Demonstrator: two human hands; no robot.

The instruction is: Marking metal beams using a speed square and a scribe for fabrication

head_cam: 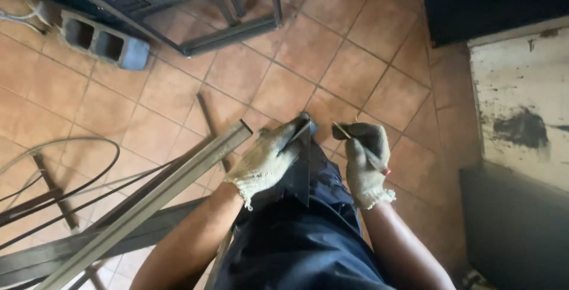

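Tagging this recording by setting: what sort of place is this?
Probably a small metal workshop. Steel tubing leans across a tiled floor, a dark metal frame stands behind, and the gloved left hand holds a dark metal piece.

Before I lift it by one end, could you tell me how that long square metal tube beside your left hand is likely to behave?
The square metal tube looks rigid, with straight edges, so it probably won't flex. Its open end shows it is hollow, so it is likely lighter than its length suggests. Flat sides make rolling unlikely, though lifted by one end it may swing towards the gloved left hand.
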